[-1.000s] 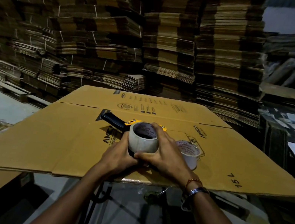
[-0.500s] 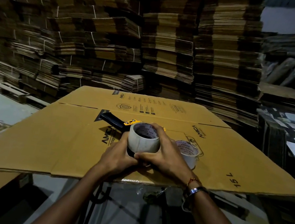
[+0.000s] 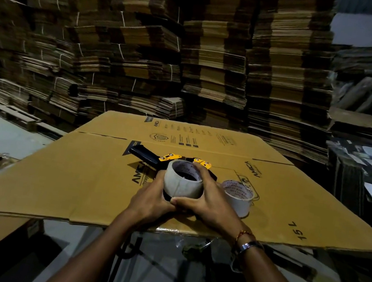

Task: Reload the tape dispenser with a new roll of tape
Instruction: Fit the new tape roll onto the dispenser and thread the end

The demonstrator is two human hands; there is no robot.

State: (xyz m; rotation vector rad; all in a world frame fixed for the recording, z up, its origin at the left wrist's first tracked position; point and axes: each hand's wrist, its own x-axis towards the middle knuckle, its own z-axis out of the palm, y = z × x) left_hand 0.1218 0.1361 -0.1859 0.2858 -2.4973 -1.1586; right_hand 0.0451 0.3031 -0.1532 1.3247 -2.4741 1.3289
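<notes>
A black and yellow tape dispenser lies on a flattened cardboard box, its handle pointing left. A full roll of pale tape stands on the dispenser's near end. My left hand cups the roll's left and lower side. My right hand wraps its right side, with fingers over the top rim and thumb across the front. A second, thinner tape roll lies flat on the cardboard just right of my right hand.
Tall stacks of bundled flat cardboard fill the background. More flat cartons and printed sheets are piled at the right. The cardboard sheet's near edge overhangs a dark frame and grey floor.
Both hands stay on the roll in nearly the same grip. The roll and the dispenser have barely shifted.
</notes>
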